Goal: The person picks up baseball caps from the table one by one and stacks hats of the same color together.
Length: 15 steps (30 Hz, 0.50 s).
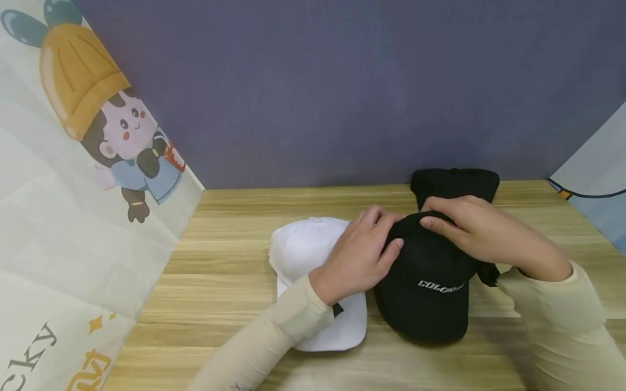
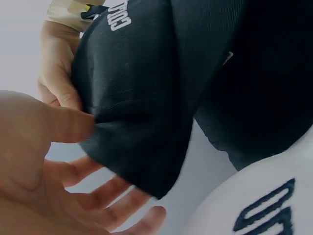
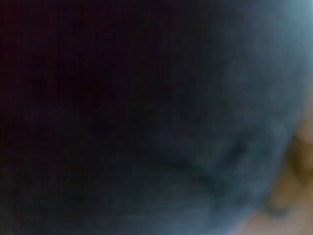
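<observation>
A black baseball cap with white lettering on its front is between my hands, brim toward me. My left hand is at its left edge; in the left wrist view the thumb lies on the near side of the fabric and the fingers are behind it. From the right, my right hand grips the crown near its top, thumb in front. Beside it on the left lies a white baseball cap, partly hidden by my left forearm. Blurred dark fabric fills most of the right wrist view.
Behind the black cap, a black fabric item stands near the grey-blue back panel. Everything rests on a wood-grain table. A pale printed sheet borders the left side, and a dark cable runs at the right.
</observation>
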Each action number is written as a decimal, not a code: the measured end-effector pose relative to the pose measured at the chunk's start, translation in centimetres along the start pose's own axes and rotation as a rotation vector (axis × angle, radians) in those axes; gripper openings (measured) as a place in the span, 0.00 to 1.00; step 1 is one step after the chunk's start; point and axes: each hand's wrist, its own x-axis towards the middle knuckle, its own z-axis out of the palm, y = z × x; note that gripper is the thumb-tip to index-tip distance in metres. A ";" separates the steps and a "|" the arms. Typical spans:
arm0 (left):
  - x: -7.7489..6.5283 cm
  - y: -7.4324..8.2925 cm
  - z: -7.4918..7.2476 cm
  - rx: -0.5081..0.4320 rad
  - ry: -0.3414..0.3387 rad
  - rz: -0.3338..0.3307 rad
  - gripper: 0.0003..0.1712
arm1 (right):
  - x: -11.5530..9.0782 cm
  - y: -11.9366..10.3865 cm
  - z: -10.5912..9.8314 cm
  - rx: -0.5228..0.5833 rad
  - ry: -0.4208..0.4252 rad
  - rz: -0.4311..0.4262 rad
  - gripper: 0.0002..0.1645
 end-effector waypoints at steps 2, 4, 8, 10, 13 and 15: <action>0.0 -0.1 0.1 0.020 -0.020 -0.008 0.23 | 0.2 0.4 0.3 0.001 -0.009 0.005 0.04; 0.0 -0.2 0.3 0.030 -0.052 -0.019 0.25 | 0.3 0.7 0.6 -0.005 -0.013 0.008 0.06; 0.0 -0.2 0.5 0.019 -0.107 -0.038 0.31 | 0.5 1.0 0.9 -0.009 -0.010 0.014 0.07; 0.0 -0.3 0.5 -0.001 -0.117 -0.041 0.34 | 0.5 1.0 1.0 -0.007 -0.006 0.015 0.06; 0.0 -0.4 0.6 -0.042 -0.107 -0.031 0.34 | 0.7 0.7 1.1 0.007 0.002 0.002 0.05; 0.1 -0.5 0.7 -0.063 -0.092 -0.011 0.32 | 0.7 0.4 1.1 0.019 0.006 -0.009 0.04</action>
